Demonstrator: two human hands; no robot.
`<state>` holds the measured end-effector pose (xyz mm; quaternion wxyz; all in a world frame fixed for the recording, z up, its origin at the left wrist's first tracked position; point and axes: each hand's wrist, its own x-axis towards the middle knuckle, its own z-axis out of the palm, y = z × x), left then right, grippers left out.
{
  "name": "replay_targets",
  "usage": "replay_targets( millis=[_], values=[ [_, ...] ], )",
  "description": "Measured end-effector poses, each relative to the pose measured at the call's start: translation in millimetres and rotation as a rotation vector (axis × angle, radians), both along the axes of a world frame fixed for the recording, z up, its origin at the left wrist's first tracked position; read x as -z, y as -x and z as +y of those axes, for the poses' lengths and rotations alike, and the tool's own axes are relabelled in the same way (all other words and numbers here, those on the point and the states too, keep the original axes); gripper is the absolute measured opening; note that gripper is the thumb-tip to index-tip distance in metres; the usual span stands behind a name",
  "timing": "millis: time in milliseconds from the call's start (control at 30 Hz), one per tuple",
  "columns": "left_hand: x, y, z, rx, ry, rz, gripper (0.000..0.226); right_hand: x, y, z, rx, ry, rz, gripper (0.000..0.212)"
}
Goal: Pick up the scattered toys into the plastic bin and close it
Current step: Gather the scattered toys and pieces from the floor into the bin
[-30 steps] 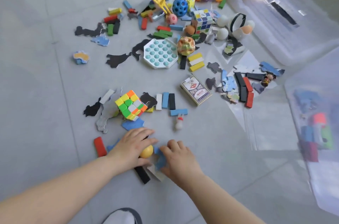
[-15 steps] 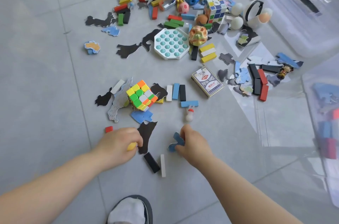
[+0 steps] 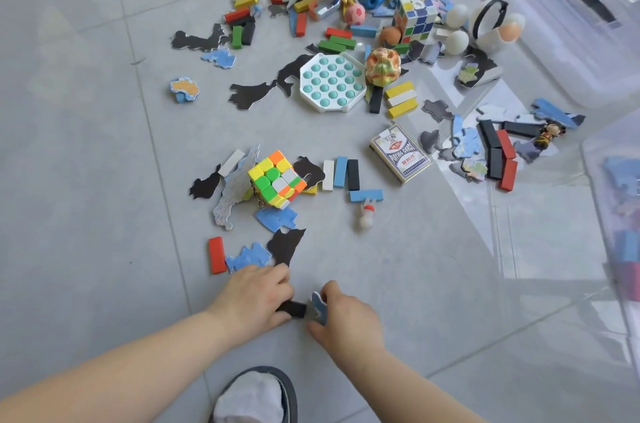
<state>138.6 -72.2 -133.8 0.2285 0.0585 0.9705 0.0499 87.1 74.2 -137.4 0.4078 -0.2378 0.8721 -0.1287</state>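
Low on the grey tiled floor, near its bottom edge, the two hands meet. The left hand lies knuckles up with its fingers curled round one end of a black block. Only the block's other end sticks out, and anything else under the palm is hidden. The right hand pinches a blue puzzle piece between thumb and fingers, holding it on edge just beside the black block. Just beyond the left hand lie a red block, a second blue piece and a black puzzle piece, the last two touching. Farther up sit a bright puzzle cube on more flat pieces, a small white figure and a box of playing cards. Beyond these are a white push-bubble board and a dense heap of blocks, balls and puzzle pieces towards the top edge. Several things there are cut off by the frame. The plastic bin stands at the floor's right edge, well apart from the hands and only partly in view. Blue and red shapes show through its cloudy wall, too blurred to name. Another clear plastic part fills the top right corner, and whether it is a lid or a tub is unclear. At the bottom edge a socked foot in a dark slipper is cut off.
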Motion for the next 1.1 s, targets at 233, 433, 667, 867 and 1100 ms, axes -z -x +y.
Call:
replay_targets(
  millis=[233,433,667,867,1100],
  values=[
    [-8,15,-26,-0.418,-0.075,0.110,0.020,8,12,3,-0.044,0.036,0.272,0.019],
    [-5,43,-9,-0.512,-0.091,-0.094,0.018,6,45,14,0.203,0.213,0.455,0.018],
    [-1,31,-4,-0.351,-0.076,0.001,0.042,7,92,0,0.264,0.183,0.298,0.030],
    [13,23,-4,-0.263,-0.060,0.078,0.049,10,96,-13,0.180,0.083,0.330,0.024],
    [16,22,0,-0.328,-0.096,0.101,0.052,13,84,-12,0.093,0.153,0.438,0.031]
  ],
)
